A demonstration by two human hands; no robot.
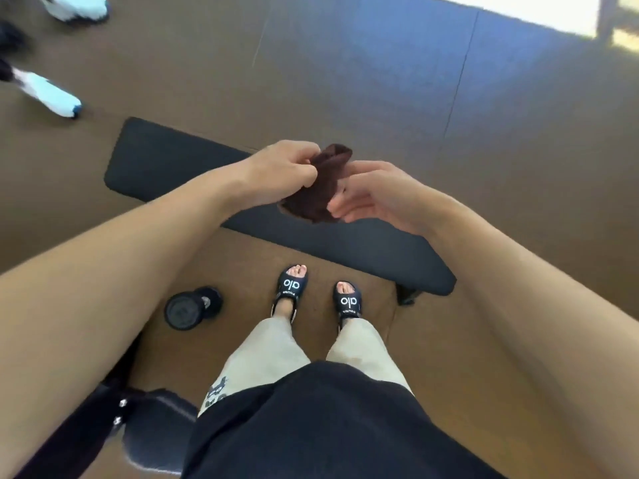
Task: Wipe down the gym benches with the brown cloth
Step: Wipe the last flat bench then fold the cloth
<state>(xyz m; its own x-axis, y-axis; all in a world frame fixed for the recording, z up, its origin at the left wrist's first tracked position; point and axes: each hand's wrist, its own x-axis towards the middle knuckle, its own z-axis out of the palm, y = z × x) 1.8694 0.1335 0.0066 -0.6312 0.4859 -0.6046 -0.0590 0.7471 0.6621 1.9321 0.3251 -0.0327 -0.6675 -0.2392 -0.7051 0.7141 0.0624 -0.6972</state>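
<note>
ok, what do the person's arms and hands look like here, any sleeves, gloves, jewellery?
Both forearms are bare as far as the frame shows, no sleeves in view. Left hand and right hand wear no gloves; no watch, rings or wristbands are visible.

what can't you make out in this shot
All in the head view:
- Bench: its middle is covered by both hands and the cloth.
- Second bench: cut off by the left arm and shorts.
- White shoes: blurred, wearer out of frame.
- Right hand: whether its fingertips touch the cloth is unclear.
</note>
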